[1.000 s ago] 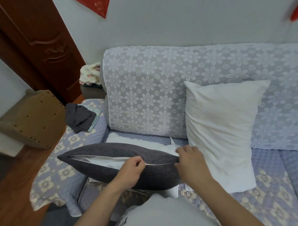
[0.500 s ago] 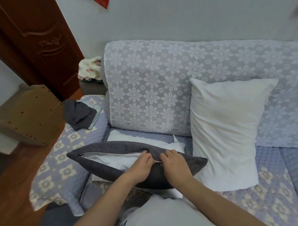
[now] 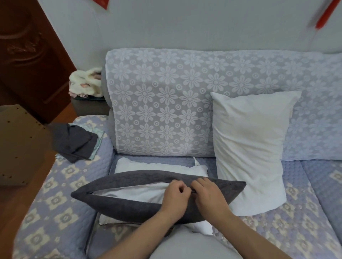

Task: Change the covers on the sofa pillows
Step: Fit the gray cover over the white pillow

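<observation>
The grey-covered pillow (image 3: 140,199) lies across the sofa seat (image 3: 305,221), its white insert showing through the open seam; left hand (image 3: 174,198) and right hand (image 3: 210,196) pinch that seam, perhaps at the zipper pull; soft, light, yielding fabric, best held taut beside the slider.

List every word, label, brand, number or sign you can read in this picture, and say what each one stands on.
None can be read.
Red paper decoration on the wall, top left: cut off by the frame, no characters legible.
Red strip on the wall, top right: blurred, no writing legible.
Dark grey pillow cover, gripped at its opening by the left hand and the right hand: no label or brand visible.
White pillow against the sofa back: plain, no tag visible.
</observation>
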